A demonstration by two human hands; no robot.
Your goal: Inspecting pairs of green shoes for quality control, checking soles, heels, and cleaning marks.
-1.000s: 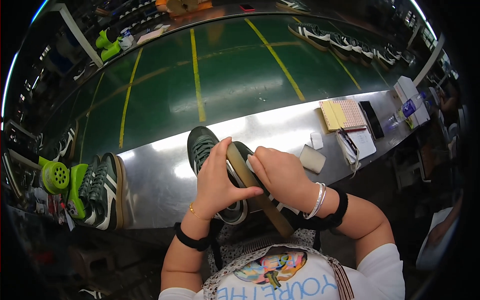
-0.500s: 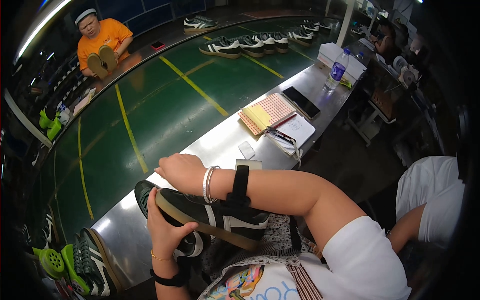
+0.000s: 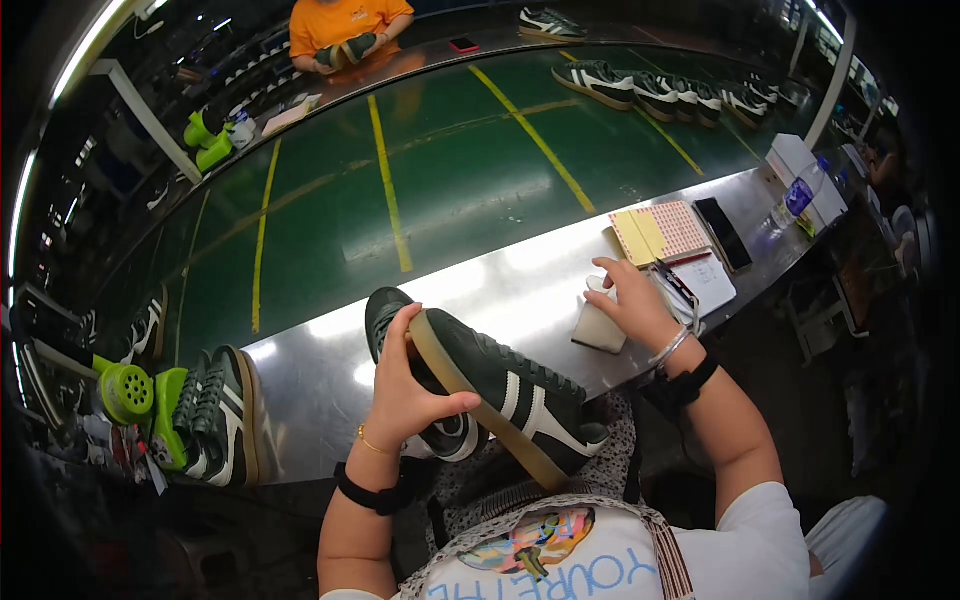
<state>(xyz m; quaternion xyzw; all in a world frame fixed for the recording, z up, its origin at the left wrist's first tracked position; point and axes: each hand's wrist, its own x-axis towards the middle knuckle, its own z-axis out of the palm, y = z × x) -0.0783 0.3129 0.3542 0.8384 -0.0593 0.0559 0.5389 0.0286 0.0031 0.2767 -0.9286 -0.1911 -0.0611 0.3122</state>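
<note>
My left hand [image 3: 405,390] is closed around a dark green sneaker [image 3: 505,375] with white stripes and a gum-coloured sole, tilted sole toward the hand. A second sneaker [image 3: 385,310] lies behind and under it, partly hidden; I cannot tell whether the hand grips it too. To the right, my right hand [image 3: 637,305] reaches over the metal table edge [image 3: 465,285] with thumb and forefinger apart. A small whitish piece [image 3: 598,285] lies at those fingertips, partly covered. Just below them is a beige block [image 3: 597,329].
Beyond my right hand lie a printed pad [image 3: 675,228], a notebook [image 3: 710,285] with pens, a phone [image 3: 723,233] and a bottle [image 3: 800,195]. Sneakers [image 3: 235,420] and a green plastic holder [image 3: 128,392] stand at left. Across the green belt [image 3: 330,220], a person [image 3: 350,30] handles shoes.
My right hand has moved from the sneaker's toe rightward to the whitish piece. My left hand keeps its grip. The view has turned left, so the table scene shifts right.
</note>
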